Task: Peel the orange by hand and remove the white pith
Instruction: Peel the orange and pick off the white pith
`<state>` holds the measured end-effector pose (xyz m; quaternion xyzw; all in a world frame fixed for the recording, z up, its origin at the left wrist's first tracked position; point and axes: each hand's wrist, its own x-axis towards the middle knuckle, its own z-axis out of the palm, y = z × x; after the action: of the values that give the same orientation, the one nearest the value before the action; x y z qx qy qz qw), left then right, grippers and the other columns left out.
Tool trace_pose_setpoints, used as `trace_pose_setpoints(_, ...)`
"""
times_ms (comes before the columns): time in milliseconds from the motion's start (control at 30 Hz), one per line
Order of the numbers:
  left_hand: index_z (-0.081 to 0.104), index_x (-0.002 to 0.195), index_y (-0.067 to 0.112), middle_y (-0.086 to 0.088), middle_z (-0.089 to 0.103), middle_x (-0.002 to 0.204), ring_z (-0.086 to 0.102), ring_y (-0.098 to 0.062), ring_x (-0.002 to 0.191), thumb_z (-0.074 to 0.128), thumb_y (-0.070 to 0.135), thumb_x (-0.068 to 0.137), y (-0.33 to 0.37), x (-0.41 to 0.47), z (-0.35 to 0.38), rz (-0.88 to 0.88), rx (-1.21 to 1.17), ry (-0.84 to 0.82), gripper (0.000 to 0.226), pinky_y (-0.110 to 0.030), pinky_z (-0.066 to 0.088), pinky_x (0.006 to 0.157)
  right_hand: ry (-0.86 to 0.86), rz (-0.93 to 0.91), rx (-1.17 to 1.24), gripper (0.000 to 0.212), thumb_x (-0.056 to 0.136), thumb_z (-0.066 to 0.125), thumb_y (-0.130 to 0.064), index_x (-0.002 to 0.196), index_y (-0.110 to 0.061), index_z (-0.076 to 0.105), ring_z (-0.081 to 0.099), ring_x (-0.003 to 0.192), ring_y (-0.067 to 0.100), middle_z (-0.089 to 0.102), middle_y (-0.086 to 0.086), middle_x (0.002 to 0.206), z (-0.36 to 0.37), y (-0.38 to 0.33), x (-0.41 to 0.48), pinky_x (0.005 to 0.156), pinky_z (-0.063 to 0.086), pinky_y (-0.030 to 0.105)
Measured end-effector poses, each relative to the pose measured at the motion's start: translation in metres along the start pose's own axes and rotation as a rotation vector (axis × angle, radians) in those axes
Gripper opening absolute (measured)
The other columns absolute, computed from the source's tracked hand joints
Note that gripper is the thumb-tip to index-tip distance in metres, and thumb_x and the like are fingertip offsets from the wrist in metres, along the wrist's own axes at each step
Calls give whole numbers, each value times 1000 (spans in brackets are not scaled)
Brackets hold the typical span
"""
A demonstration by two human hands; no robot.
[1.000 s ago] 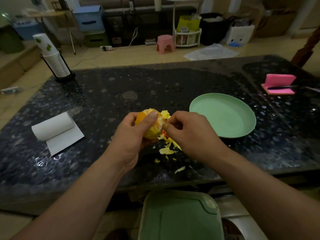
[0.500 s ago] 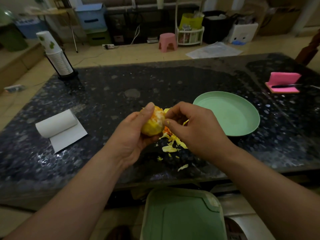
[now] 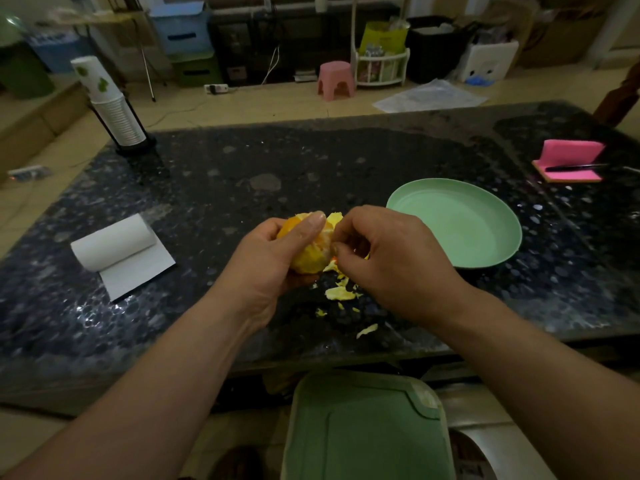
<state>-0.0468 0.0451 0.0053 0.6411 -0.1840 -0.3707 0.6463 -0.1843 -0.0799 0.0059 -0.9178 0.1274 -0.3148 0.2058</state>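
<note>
My left hand (image 3: 266,265) grips a partly peeled orange (image 3: 310,254) just above the dark speckled table (image 3: 214,188), thumb laid over its top. Pale pith and some orange skin still show on the fruit. My right hand (image 3: 391,261) is beside it on the right, fingertips pinched at the orange's right side where a bit of pith or peel sticks up. Torn peel scraps (image 3: 341,293) lie on the table under and in front of both hands. What the right fingertips hold is mostly hidden.
A green plate (image 3: 460,233) sits right of my hands. A paper towel roll (image 3: 114,242) lies at left, a cup stack (image 3: 114,105) at the far left corner, a pink sponge with a pen (image 3: 571,161) at far right. A green bin lid (image 3: 367,427) is below the table's near edge.
The orange has been turned slightly in my left hand and the thumb has shifted over its top. My right fingers have kept picking at its right side.
</note>
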Motion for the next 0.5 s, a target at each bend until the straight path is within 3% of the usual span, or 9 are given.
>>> trace_pose_setpoints(167,66,118,11,-6,76,97,73,-19,84,79,55,74,2,-2,2,-24,-30,-27,63,-31,60,67,21,5,-5,9,91,69,-21,86,-21,63,54,69,10,60,-9,78,0,-4,-1,59,51,40)
trace_pose_setpoints(367,64,131,5,-10,76,108,73,-20,92,76,55,79,6,-5,1,-30,-85,-49,73,-33,62,74,22,100,102,13,91,72,-19,84,-22,62,59,71,13,62,-8,77,-1,-5,-1,62,52,40)
trace_pose_setpoints(500,65,131,8,-11,76,111,73,-24,94,74,53,80,10,-7,-1,-34,-142,-51,69,-28,60,64,22,217,205,10,93,72,-21,87,-25,65,62,71,12,64,-10,76,-4,-5,1,62,52,32)
